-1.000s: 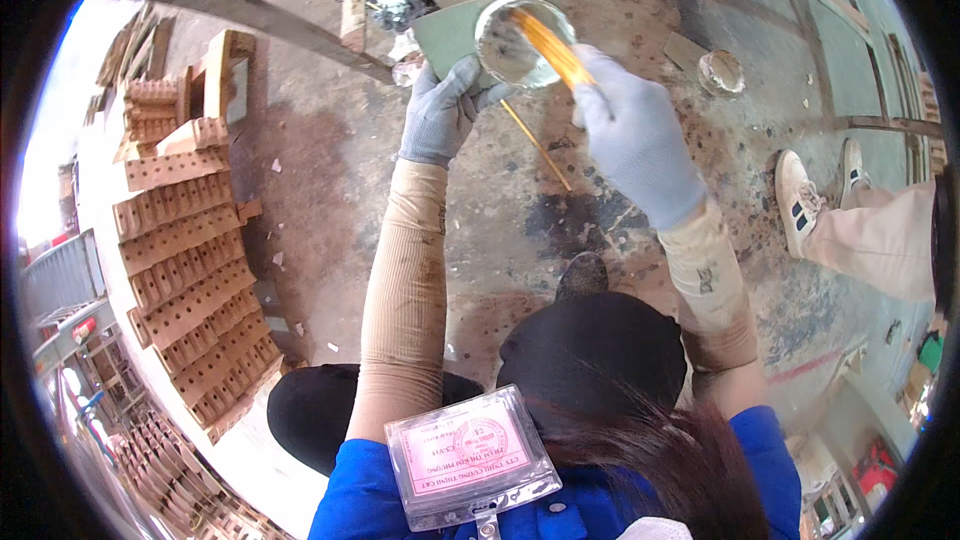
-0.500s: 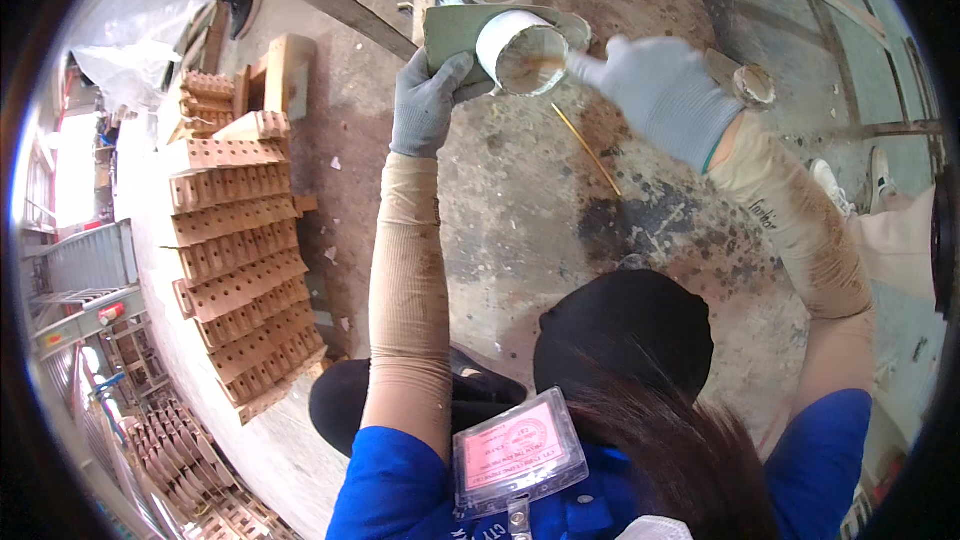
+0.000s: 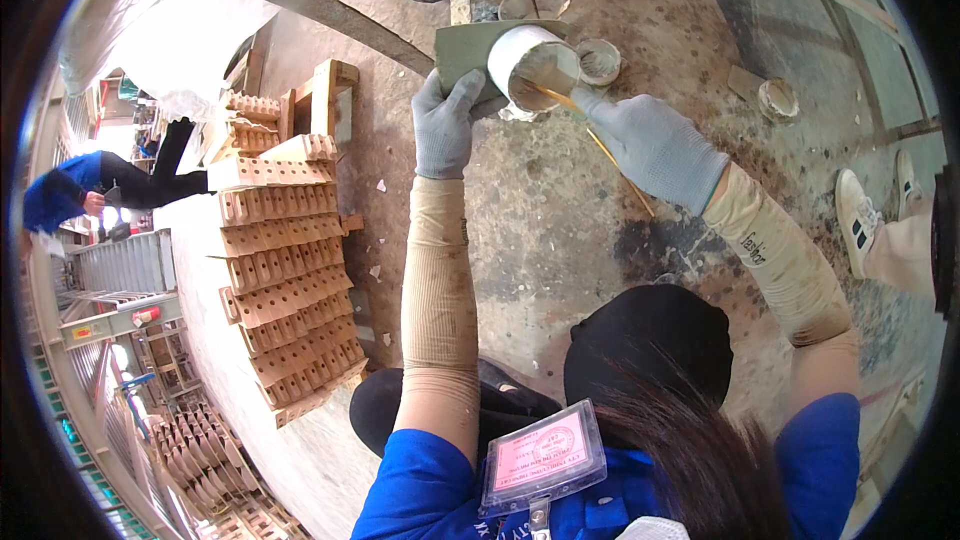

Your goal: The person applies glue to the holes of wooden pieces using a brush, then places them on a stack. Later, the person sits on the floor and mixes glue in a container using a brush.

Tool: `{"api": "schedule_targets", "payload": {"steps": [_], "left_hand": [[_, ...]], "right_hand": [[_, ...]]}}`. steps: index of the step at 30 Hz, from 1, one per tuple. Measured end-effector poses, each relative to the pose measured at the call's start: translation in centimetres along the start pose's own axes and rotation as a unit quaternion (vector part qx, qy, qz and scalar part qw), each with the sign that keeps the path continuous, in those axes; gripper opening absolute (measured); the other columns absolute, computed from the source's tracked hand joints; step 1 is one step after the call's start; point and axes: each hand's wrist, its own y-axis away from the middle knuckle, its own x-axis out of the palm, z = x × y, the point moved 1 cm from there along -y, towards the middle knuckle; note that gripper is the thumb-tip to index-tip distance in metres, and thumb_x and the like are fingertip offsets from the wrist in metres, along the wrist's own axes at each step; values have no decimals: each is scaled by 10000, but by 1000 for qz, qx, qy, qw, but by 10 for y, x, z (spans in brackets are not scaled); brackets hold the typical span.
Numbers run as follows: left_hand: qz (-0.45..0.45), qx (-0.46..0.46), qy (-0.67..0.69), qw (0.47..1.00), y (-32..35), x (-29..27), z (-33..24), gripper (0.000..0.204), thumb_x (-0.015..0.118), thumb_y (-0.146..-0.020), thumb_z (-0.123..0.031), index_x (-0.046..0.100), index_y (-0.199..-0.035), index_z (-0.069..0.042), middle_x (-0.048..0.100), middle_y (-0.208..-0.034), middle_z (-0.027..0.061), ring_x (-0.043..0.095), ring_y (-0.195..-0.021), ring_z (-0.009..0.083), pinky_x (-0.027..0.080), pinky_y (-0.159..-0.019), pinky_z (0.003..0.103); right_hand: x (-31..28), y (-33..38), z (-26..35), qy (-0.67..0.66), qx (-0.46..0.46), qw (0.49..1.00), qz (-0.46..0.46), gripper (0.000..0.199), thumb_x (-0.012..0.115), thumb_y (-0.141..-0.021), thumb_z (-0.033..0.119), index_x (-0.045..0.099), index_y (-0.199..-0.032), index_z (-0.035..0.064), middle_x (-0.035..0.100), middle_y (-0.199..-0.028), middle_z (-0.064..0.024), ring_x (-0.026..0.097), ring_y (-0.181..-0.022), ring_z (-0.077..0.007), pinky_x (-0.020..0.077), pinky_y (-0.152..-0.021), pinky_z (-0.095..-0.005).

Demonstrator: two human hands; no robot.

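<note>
My left hand (image 3: 446, 123), in a grey glove, grips a white plastic cup (image 3: 532, 66) tilted on its side, together with a flat grey-green tile (image 3: 468, 45) behind it. My right hand (image 3: 652, 144), also gloved, holds a thin yellow stick (image 3: 560, 100) whose tip reaches into the cup's mouth. Another thin stick (image 3: 622, 172) lies on the stained floor under my right hand. Both forearms wear beige sleeves.
Rows of hollow clay bricks (image 3: 285, 280) are stacked at the left. Small round containers (image 3: 600, 60) (image 3: 778, 97) sit on the stained concrete floor (image 3: 540, 230). A person's white shoes (image 3: 872, 212) are at the right. Another person in blue (image 3: 80, 195) bends over at the far left.
My head has swung, so the view has shifted. My left hand has tipped the cup further onto its side, and my right hand has dropped lower with the stick in the cup.
</note>
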Motion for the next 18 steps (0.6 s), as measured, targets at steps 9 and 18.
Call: {"api": "schedule_targets", "payload": {"steps": [9, 18], "left_hand": [[-26, 29, 132, 991, 0, -10, 12, 265, 553, -885, -98, 509, -1104, 44, 620, -999, 135, 652, -826, 214, 588, -670, 347], [-102, 65, 137, 983, 7, 16, 46, 321, 578, -831, -115, 552, -1131, -5, 625, -988, 63, 586, -879, 141, 498, -767, 289]], "right_hand": [[-6, -17, 17, -303, 85, 948, -52, 325, 544, -844, 68, 560, -1145, -56, 619, -786, -227, 630, -702, -281, 506, -644, -377], [44, 6, -1, -735, 220, 639, -51, 311, 432, -962, 168, 488, -1231, 23, 571, -932, -70, 425, -562, -38, 335, -448, -167]]}}
